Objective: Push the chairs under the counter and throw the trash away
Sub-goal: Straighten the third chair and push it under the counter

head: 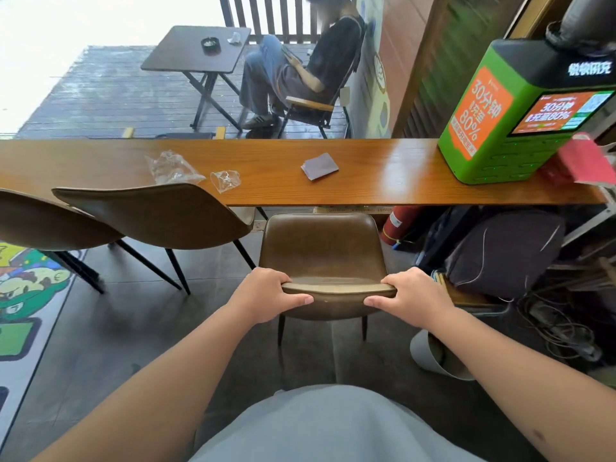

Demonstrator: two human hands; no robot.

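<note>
While both hands are gripping the brown chair by its backrest, the left hand and right hand are curling fingers tightly around its top edge; crumpled plastic wrappers and a napkin are lying on the counter ahead.

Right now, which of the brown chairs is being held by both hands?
The rightmost chair, facing the counter: left hand and right hand grip its backrest. The two chairs beside it stand untouched.

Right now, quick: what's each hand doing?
Left hand: closed on the top edge of the brown chair's backrest, left end.
Right hand: closed on the same backrest edge, right end.
</note>
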